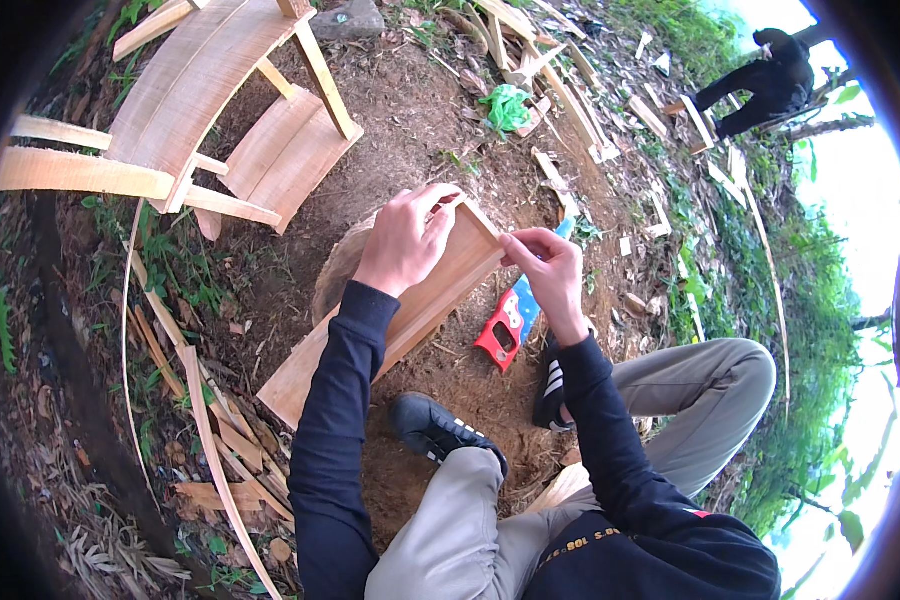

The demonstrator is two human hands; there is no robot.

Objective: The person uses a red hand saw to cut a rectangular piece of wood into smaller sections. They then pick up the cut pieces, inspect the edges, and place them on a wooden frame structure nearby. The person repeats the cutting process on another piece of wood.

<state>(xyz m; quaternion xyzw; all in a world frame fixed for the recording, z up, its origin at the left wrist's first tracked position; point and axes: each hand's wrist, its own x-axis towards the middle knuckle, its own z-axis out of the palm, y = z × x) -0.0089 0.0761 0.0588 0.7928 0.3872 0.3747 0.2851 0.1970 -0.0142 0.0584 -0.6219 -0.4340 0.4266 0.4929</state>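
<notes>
A long pale wooden plank [422,305] lies slanted across a tree stump [338,272] in front of me. My left hand [407,241] rests on the plank's far end, fingers curled over its top edge. My right hand [553,272] pinches the plank's right corner between thumb and fingers; I cannot make out a small item in it. A hand saw with a red handle and a blue blade sleeve [508,322] lies on the dirt just right of the plank, under my right wrist. I sit with both black shoes [438,429] on the soil.
A curved wooden chair frame [195,95] stands at the upper left. Thin wood strips and offcuts [215,455] lie at the lower left and across the top. A green plastic bag [507,106] lies beyond. Another person in black [765,85] bends over at the upper right.
</notes>
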